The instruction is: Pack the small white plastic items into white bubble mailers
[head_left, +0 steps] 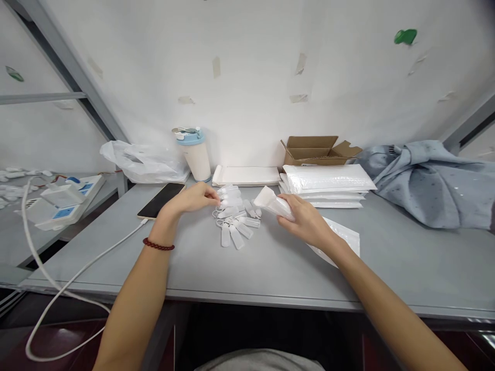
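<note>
A pile of small translucent white tags with ring loops (236, 234) lies on the grey table. My left hand (195, 198) is at the pile's left edge, its fingers closed together against the tags; whether a loop is pinched between them is hidden. To the right of the pile, my right hand (303, 219) is wrapped round a clear plastic bag (280, 207), which has a white end pointing toward the tags. Beneath my right wrist a white padded envelope (346, 238) lies flat on the table, partly covered by the forearm.
Behind my right hand are stacked padded envelopes (328, 178) and an open cardboard box (317, 149). A cup (197, 157), plastic bag (145, 162) and phone (160, 200) with a white cable (112, 252) are left. Grey-blue cloth (433, 180) is right.
</note>
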Motion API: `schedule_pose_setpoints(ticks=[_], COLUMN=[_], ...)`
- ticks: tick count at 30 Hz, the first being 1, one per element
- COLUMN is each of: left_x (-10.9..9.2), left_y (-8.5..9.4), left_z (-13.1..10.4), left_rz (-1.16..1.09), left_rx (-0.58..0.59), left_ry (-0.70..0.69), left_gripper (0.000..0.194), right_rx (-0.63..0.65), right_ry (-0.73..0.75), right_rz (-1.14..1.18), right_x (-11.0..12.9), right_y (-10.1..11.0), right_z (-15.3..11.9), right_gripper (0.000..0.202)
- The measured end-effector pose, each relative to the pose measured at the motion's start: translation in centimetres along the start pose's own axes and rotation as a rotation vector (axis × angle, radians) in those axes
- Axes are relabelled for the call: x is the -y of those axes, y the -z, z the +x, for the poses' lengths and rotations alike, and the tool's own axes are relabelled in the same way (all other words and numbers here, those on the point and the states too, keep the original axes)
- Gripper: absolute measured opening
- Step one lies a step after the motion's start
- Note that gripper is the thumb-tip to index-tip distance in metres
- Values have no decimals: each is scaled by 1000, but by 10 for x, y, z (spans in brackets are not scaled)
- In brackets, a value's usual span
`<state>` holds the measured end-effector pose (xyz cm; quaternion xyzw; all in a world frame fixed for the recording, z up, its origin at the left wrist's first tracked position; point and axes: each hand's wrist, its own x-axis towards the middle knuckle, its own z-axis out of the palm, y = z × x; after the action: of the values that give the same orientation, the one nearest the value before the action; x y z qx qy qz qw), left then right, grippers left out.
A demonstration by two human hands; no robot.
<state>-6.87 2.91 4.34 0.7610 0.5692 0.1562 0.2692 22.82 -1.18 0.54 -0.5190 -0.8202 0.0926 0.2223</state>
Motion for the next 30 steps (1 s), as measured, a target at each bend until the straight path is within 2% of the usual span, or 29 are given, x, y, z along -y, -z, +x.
schedule_pose_setpoints(ticks=[4,9,14,19,24,27,30], left_x=[-8,-18,-33,-51,-59,-62,-65], left_y=[4,-4,-22,-49,-71,-76,-70], left_z=[-7,-6,-1,2,2,0,-3], left_rz=[-152,-361,-364,-342,-376,-352,-338], left_rx=[-78,-128,-68,-49,-27,52,146], left_ry=[-58,-99,-144,-222,-248,-342,-400], left_gripper=[22,25,23,20,15,23,25], right_rx=[5,31,76,57,40,32,35], right_ry=[21,56,101,130,166,182,179], right_rz=[-5,-8,30,72,96,117,129], right_x=[-1,-1,3,6,7,6,6], right_y=[-2,-4,-3,-8,-15,-18,-18], right_z=[-1,-1,-2,-4,-4,-4,-4], right_gripper=[44,45,48,48,47,47,45])
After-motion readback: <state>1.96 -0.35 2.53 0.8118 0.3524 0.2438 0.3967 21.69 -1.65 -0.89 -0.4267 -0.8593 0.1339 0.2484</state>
